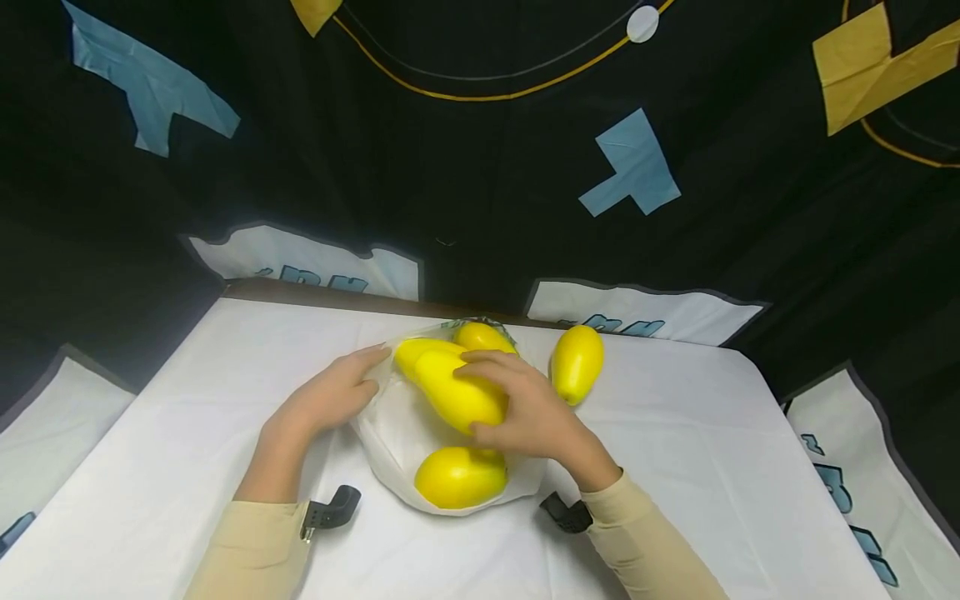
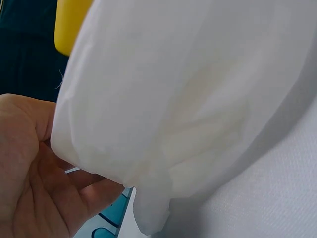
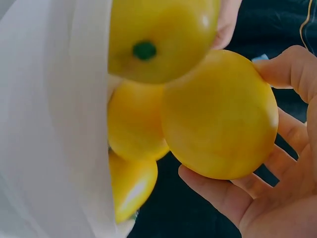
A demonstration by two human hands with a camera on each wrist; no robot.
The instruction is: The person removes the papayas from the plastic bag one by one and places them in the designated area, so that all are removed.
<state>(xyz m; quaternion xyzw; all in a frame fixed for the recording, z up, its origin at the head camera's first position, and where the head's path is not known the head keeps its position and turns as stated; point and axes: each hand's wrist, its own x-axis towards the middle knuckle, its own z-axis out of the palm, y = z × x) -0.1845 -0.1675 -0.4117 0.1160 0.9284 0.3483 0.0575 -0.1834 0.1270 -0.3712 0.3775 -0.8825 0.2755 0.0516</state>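
A white plastic bag lies with its mouth spread toward me on the table. My left hand holds the bag's left edge; in the left wrist view its fingers go behind the white film. My right hand grips a yellow mango at the bag's mouth, thumb and fingers spread around it in the right wrist view. One mango rests at the bag's near rim. Other mangoes sit at its far side, partly hidden behind the held one.
Another mango lies outside the bag, right of it near the table's back edge. A white cloth covers the table. Black fabric with taped patches hangs behind. Dark wrist mounts jut from both sleeves.
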